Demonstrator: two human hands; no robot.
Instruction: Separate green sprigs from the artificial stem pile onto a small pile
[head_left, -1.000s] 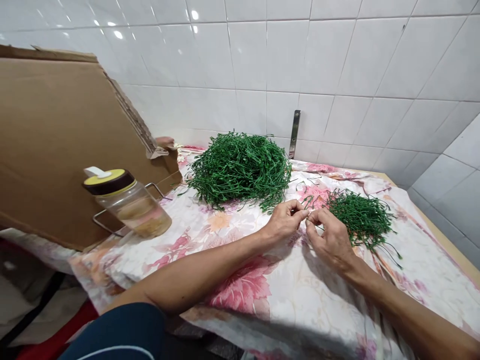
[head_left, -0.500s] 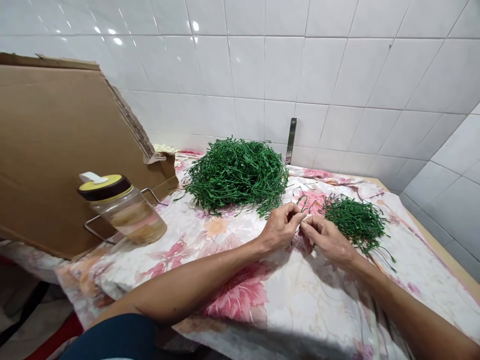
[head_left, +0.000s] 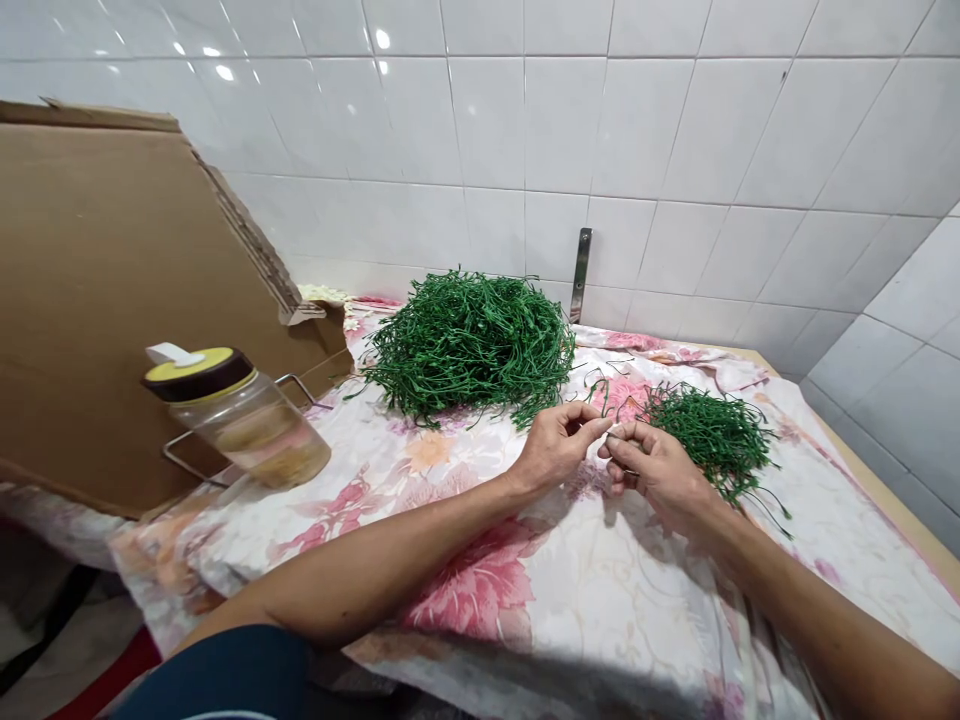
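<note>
My left hand (head_left: 556,448) and my right hand (head_left: 656,468) meet over the cloth, fingertips almost touching. Each is closed in a pinch on a thin green strand (head_left: 609,434), most of which the fingers hide. Behind my left hand rises a big tangled heap of green strands (head_left: 472,345) with small knot-like ends. A smaller pile of green strands (head_left: 709,435) lies just beyond my right hand. A few loose strands lie on the cloth between the two piles.
A floral tablecloth (head_left: 450,600) covers the table. At the left, a plastic bottle (head_left: 262,430) with a yellow and dark lid leans tilted by a wire handle, in front of a large cardboard piece (head_left: 112,300). A metal bracket (head_left: 581,275) stands against the white tiled wall (head_left: 487,120).
My fingertips have shifted slightly, and the right hand's fingers are curled a little differently. The whole view has moved slightly; the piles look the same.
</note>
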